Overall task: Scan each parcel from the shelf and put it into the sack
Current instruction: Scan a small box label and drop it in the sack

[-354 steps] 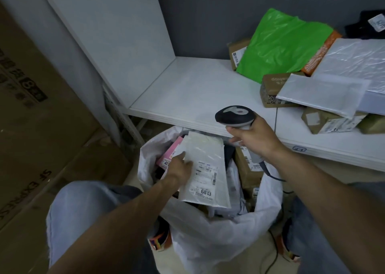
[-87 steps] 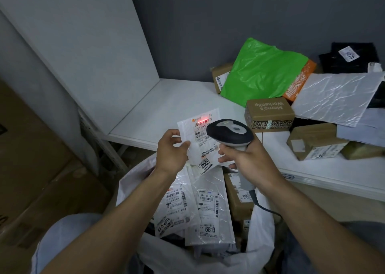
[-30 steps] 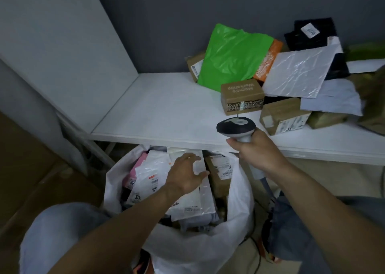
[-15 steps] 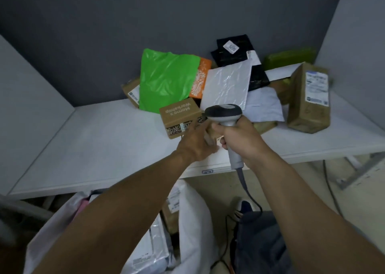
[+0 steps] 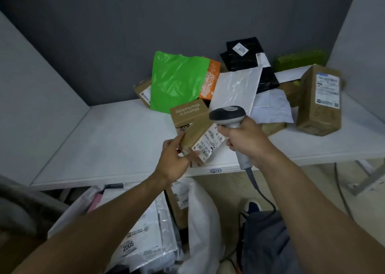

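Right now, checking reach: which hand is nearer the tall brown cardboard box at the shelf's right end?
Right. The right hand is left of the tall brown cardboard box; the left hand lies farther left.

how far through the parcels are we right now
Done: several labelled parcels, including the mailer marked 2005, lie in the sack. In hand: the left hand holds a small brown box label-up by the scanner in the right hand; no scan light shows. Left: on the shelf, the green bag, Momo's Workshop box, black bag, tall brown box and more.
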